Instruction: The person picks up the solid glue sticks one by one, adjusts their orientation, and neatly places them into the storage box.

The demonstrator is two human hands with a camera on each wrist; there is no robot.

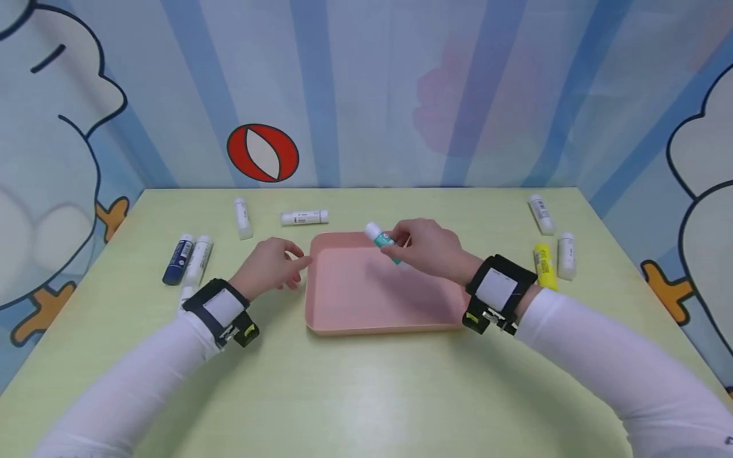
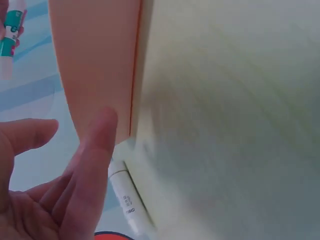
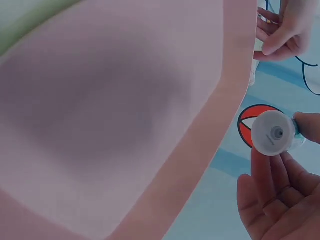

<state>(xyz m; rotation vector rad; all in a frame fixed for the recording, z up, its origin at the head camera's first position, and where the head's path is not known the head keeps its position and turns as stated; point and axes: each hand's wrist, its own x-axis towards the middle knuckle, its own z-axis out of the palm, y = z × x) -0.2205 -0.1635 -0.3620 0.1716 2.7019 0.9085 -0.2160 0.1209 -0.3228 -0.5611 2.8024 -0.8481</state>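
Observation:
Over the back part of a pink tray (image 1: 343, 299), my right hand (image 1: 429, 249) pinches a white-and-green glue stick (image 1: 378, 235) between thumb and fingers. The stick is tilted, its white end up and to the left. In the right wrist view, the round white end of this glue stick (image 3: 271, 133) faces the camera. My left hand (image 1: 268, 268) is at the tray's left edge with loosely bent fingers and holds nothing. Its fingertips come close to the rim; I cannot tell whether they touch. A white glue stick (image 1: 305, 217) lies behind the tray's left corner.
At the left lie a dark blue glue stick (image 1: 179, 259), a white one (image 1: 198, 261) and another partly hidden by my left wrist. One white stick (image 1: 243, 218) lies farther back. On the right are a yellow stick (image 1: 545, 266) and two white ones (image 1: 566, 256). A printed backdrop encloses the table.

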